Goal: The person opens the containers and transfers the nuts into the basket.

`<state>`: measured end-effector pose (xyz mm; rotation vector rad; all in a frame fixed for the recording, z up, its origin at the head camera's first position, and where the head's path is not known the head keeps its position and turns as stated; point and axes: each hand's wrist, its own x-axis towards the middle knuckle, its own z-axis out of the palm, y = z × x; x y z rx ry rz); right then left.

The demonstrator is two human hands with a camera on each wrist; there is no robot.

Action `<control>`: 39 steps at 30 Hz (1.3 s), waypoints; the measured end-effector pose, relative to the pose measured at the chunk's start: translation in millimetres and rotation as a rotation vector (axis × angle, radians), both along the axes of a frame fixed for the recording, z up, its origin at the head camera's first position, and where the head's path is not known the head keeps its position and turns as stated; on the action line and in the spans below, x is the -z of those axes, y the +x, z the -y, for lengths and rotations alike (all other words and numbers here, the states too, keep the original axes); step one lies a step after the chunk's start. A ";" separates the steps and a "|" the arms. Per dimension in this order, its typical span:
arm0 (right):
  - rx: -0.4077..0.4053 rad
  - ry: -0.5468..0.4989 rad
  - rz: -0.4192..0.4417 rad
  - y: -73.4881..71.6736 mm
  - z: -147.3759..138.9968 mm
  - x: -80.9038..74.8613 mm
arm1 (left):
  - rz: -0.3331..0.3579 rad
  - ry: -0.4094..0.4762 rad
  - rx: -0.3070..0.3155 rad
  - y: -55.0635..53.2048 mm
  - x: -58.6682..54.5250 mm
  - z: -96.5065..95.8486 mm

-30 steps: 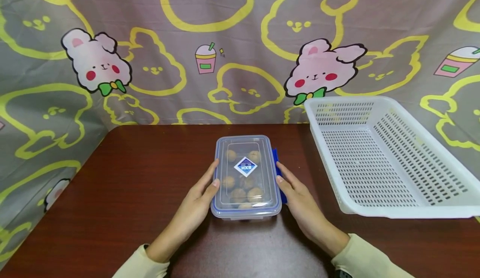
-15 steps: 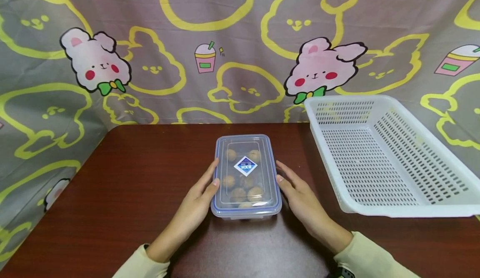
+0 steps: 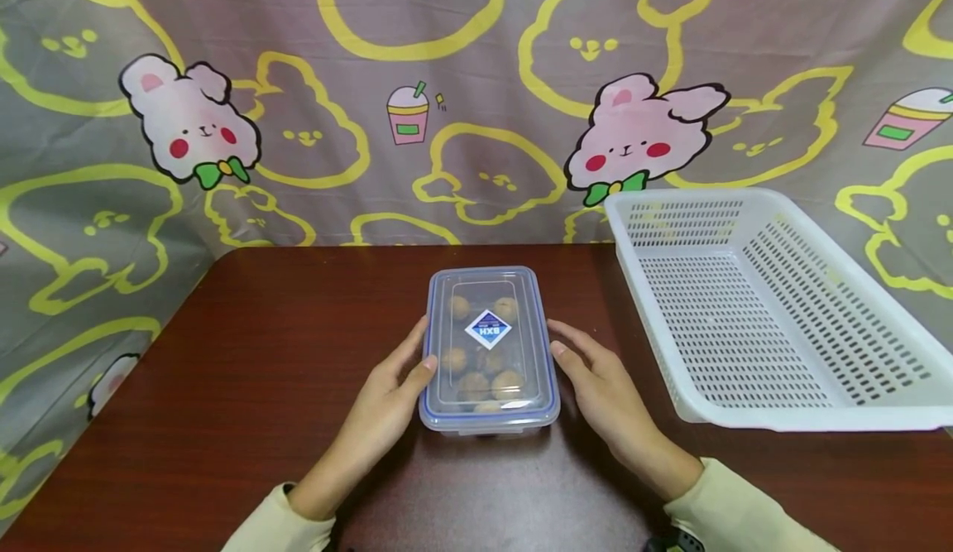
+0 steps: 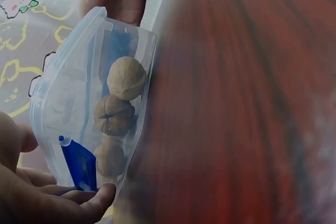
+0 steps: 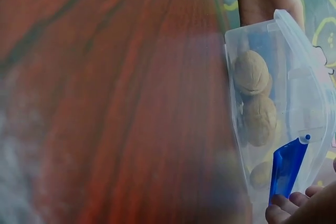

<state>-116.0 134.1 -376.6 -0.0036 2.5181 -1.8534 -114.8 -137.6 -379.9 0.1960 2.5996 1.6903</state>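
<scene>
Clear container (image 3: 490,349) sits flat on the brown table (image 3: 298,328), lid on, walnuts (image 4: 126,78) loose inside. Clock centred on the container, head view: left hand (image 3: 383,407) at 8 o'clock, right hand (image 3: 609,391) near 4, white basket (image 3: 737,337) near 3, well apart from the container.

Left hand: thumb at the lid edge, apart from the fingers along the side; fingertips touch the left latch (image 4: 81,165), not clamped round it. Right hand much the same: thumb and forefinger apart, fingertips on the right latch (image 5: 289,167), nothing clamped. Both latches slant outward from the lid in the wrist views; cannot tell if either one is catching.

Risks, my judgement: only fingertips bear on the latches, so an off-centre push could let one slip and swing out. Uneven force from 9 and 3 could twist or skid the container on the smooth-looking table. Skin may get nipped between latch and wall if a latch snaps in. If a latch is unfastened, lifting by the lid could part it from the base, tipping walnuts toward 6 or 12.
</scene>
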 end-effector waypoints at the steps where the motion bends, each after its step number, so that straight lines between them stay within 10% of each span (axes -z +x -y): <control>1: 0.000 -0.004 -0.010 -0.3 0.0 -0.2 | -0.005 -0.003 -0.001 -0.4 -0.5 0.3; 39: 0.015 -0.135 -0.048 -0.3 9.3 -18.5 | -0.110 0.018 -0.033 0.0 -11.1 1.5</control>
